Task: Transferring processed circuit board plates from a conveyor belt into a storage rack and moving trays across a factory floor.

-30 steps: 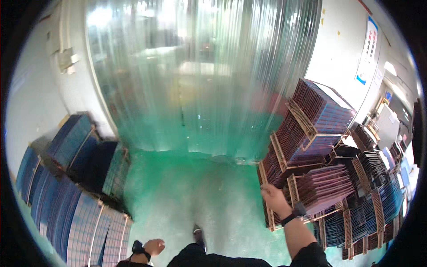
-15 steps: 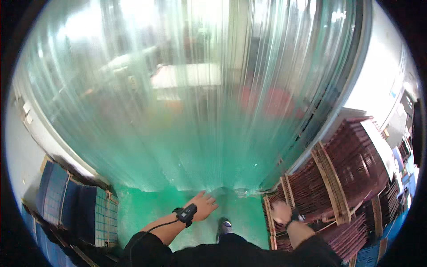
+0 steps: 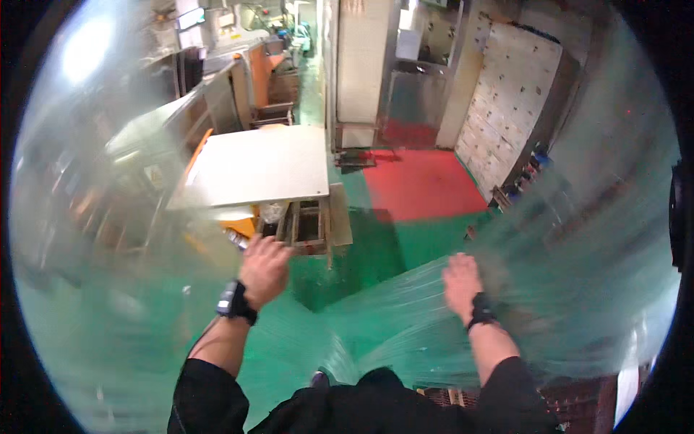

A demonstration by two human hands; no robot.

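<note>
A clear plastic strip curtain hangs parted around me, bulging to both sides. My left hand, with a black device strapped to its wrist, reaches forward on the left. Its fingers are stretched out and nothing is held. My right hand, also with a black wrist strap, lies against the strips on the right with its fingers extended. Whether the left palm touches a strip I cannot tell. Between the hands the strips fold down low toward my shoe.
Beyond the gap stands a white-topped table with wooden frames under it. A red floor area lies before a doorway, beside pale lockers. An orange panel stands farther back. Dark red racks show at lower right.
The curtain, closed before, is now parted around me. Both hands have moved up and forward, and the room beyond shows clearly. The blue stacks at left have left view.
</note>
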